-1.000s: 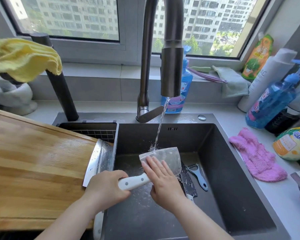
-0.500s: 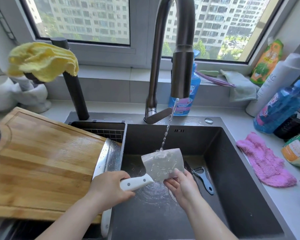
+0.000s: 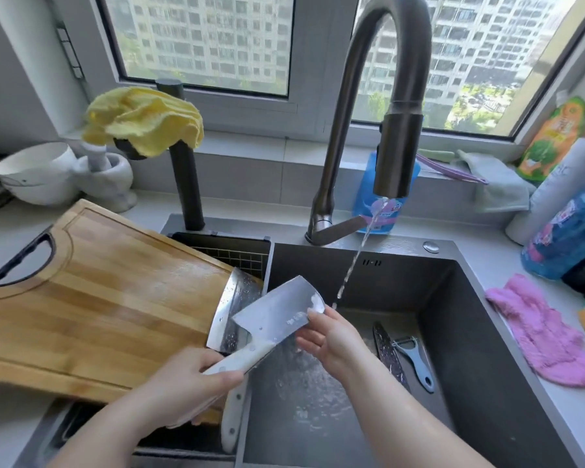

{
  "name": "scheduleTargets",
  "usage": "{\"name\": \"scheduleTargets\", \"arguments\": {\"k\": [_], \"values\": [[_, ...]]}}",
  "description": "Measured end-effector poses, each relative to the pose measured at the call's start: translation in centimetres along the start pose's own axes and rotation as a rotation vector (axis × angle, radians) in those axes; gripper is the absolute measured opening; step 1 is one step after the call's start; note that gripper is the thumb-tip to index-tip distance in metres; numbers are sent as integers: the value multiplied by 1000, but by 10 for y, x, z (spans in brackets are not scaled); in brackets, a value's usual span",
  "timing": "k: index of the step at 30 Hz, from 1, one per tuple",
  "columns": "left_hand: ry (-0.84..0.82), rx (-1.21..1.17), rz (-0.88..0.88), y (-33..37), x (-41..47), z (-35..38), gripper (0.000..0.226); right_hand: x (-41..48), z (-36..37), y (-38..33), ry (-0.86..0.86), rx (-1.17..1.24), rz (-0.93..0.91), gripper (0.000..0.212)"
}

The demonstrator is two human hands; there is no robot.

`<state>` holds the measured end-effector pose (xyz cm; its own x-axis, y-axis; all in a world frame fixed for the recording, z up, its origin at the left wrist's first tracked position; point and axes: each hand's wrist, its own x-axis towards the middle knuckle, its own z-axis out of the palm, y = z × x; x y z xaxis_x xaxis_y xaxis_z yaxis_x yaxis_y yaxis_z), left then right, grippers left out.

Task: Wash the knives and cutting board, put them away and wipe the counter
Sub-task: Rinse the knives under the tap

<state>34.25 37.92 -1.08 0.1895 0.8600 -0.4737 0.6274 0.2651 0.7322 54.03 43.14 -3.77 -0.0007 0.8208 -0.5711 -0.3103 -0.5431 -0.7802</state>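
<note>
Sitting at the far left, a white bowl (image 3: 34, 173) rests on the counter, and a yellow cloth (image 3: 142, 119) is draped over a dark post behind the sink. A wooden cutting board (image 3: 98, 298) lies tilted across the left side of the sink, its cut-out handle toward the left. At the board's right end lies a second cleaver (image 3: 230, 312), wet, with its white handle pointing toward the person.

The left hand (image 3: 190, 383) is wrapped around the white handle of a cleaver (image 3: 277, 312), holding it above the sink with the broad blade angled up and to the right. The right hand (image 3: 331, 336) pinches the blade's far corner, thumb on top and fingers underneath. A bit of white foam sits on that corner.

Water (image 3: 352, 265) runs in a thin stream from the tall faucet (image 3: 385, 96) and falls just past the blade's tip, beside the right thumb. On the floor of the dark sink (image 3: 480, 349), 1 dark knife (image 3: 385, 349) and a peeler (image 3: 416, 363) lie side by side to the right of the hands. A pink cloth (image 3: 547, 336) lies on the counter at the right, near a blue bottle (image 3: 568, 238).
</note>
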Motion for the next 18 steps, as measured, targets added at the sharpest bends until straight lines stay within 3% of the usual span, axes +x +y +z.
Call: {"name": "scheduleTargets", "arguments": {"k": [5, 8, 14, 18], "values": [[262, -1, -65, -22, -16, -11, 17, 5, 32, 5, 28, -212, 28, 36], [391, 45, -137, -29, -16, -11, 13, 6, 41, 25, 1, -343, 22, 26], [419, 117, -191, -37, 7, -3, 19, 11, 39, 37, -70, -415, -1, 36], [400, 218, -222, -38, 32, 10, 27, 11, 35, 39, -112, -416, -7, 32]]}}
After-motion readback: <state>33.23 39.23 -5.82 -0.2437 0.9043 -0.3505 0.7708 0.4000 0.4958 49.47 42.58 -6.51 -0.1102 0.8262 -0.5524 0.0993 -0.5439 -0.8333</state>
